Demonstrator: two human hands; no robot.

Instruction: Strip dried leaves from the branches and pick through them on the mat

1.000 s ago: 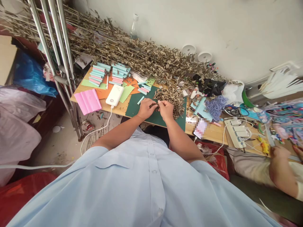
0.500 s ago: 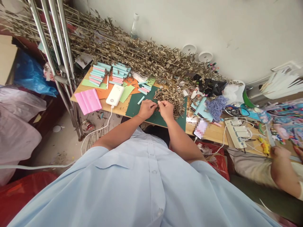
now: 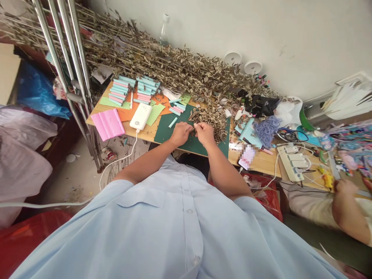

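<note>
My left hand (image 3: 181, 133) and my right hand (image 3: 204, 133) meet fingertip to fingertip over the dark green mat (image 3: 165, 135). Both are closed in a pinch; whatever small thing sits between the fingers is too small to make out. Just beyond my right hand lies a heap of dry crumbled leaves (image 3: 213, 118), partly hidden by that hand. A single blue paper roll (image 3: 173, 122) rests on the mat, up and left of my left hand. Farther back is a small group of blue and pink paper rolls (image 3: 176, 110).
Stacked paper rolls (image 3: 119, 90), a white power bank (image 3: 141, 116) and pink paper (image 3: 108, 124) lie at left. Dried leafy stalks (image 3: 174, 68) line the wall. At right are a phone (image 3: 247, 157), purple yarn (image 3: 266, 131), a power strip (image 3: 291, 162) and another person's hand (image 3: 345, 190). Crutches (image 3: 68, 77) stand at left.
My two hands stay pinched together in almost the same place. The view has shifted very slightly. At far right, the other person's hand has moved a little.
</note>
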